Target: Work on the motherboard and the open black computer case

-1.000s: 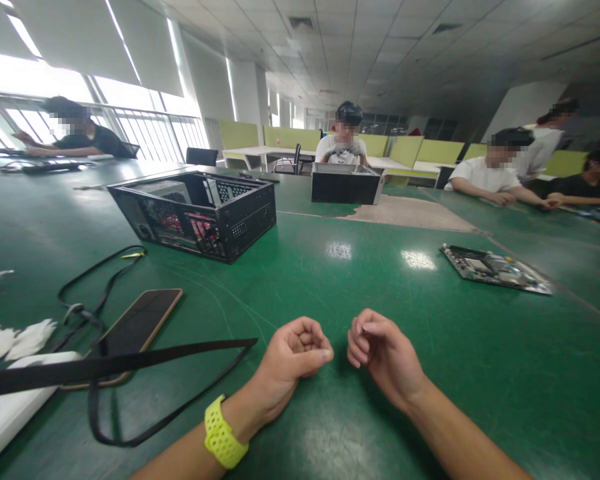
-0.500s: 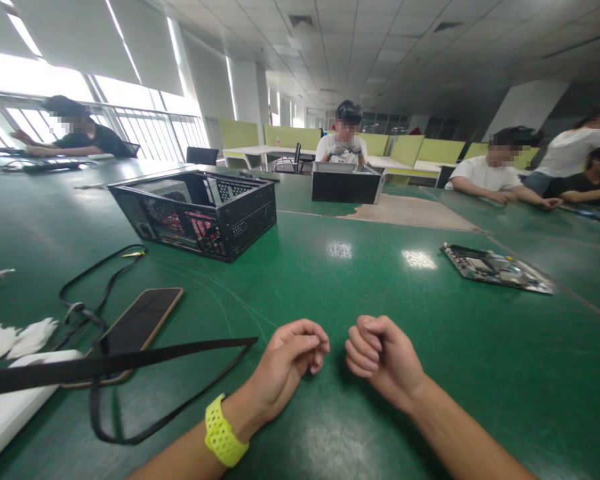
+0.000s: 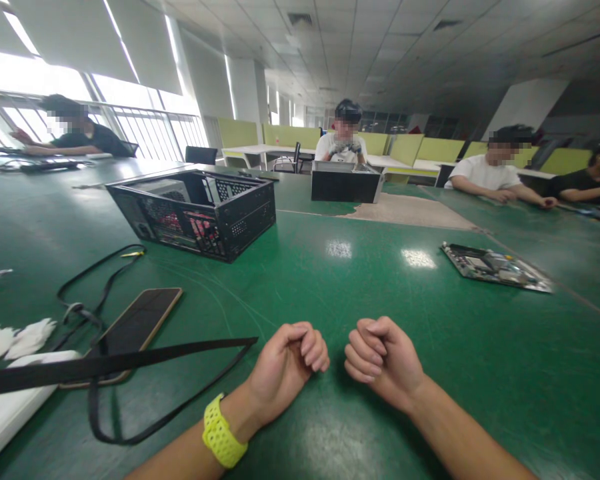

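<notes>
Head view, tabletop (image 3: 350, 287): green, scratched, glare spots beyond the hands; bare tan patch (image 3: 420, 211) toward the far side.
Computer case (image 3: 200, 213): black, uncovered, red parts visible through its side; beyond the left hand, to the left.
Second case (image 3: 346, 185): dark panel facing the camera; far side, with a person (image 3: 343, 143) in white behind.
Circuit board (image 3: 495, 267): one, lying flat, well to the right of the right hand.
Cord (image 3: 83, 312): black, looped and tangled, just beside the phone.
Left corner: white slab (image 3: 15, 420), crumpled white item (image 3: 30, 339) near it.
In the way: the strap crosses before phone and slab, hiding part of each.
Left hand (image 3: 290, 373): fingers curled toward the palm; yellow wristband (image 3: 225, 433).
Right hand (image 3: 385, 360): folded into a loose fist, near the left, not touching; contents cannot be told.
Strap (image 3: 130, 361): flat, black, matte; bend just beside the left hand, lower length curving back in a loop.
Phone (image 3: 145, 320): dark screen upward, tan edge; set diagonally, left of the left hand.
</notes>
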`<state>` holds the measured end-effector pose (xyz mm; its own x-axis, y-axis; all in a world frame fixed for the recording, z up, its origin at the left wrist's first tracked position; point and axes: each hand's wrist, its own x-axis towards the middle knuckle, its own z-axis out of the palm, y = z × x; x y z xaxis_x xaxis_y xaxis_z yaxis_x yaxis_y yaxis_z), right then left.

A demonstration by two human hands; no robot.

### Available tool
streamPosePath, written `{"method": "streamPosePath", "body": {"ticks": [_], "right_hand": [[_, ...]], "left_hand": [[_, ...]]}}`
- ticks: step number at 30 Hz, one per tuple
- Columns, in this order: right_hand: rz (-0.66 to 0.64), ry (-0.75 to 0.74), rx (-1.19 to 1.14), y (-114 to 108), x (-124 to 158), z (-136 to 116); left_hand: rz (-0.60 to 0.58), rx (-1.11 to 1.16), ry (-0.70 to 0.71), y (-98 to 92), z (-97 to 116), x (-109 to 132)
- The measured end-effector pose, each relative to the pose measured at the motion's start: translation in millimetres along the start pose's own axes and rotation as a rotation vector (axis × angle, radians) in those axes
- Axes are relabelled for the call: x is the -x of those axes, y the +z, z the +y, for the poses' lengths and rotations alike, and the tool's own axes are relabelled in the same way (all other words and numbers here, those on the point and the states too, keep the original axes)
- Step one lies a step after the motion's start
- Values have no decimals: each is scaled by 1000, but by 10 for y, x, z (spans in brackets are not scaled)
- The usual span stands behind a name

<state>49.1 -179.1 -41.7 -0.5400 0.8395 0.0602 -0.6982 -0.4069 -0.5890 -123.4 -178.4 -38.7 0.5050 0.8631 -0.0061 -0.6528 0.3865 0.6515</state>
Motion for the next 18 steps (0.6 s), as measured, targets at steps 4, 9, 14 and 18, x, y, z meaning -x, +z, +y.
{"method": "streamPosePath", "body": {"ticks": [4,9,14,18], "right_hand": [[-14,10,0,1,-3,-3],[-18,17,-3,-7,7,-3],[-29,18,5,0,6,-1],[-25,5,19,-26,-2,13]], "left_hand": [[-8,26,-11,9,1,12],[-6,50,-34,10,8,10],[-17,52,-45,5,11,11],[-15,60,-58,-9,6,14]]}}
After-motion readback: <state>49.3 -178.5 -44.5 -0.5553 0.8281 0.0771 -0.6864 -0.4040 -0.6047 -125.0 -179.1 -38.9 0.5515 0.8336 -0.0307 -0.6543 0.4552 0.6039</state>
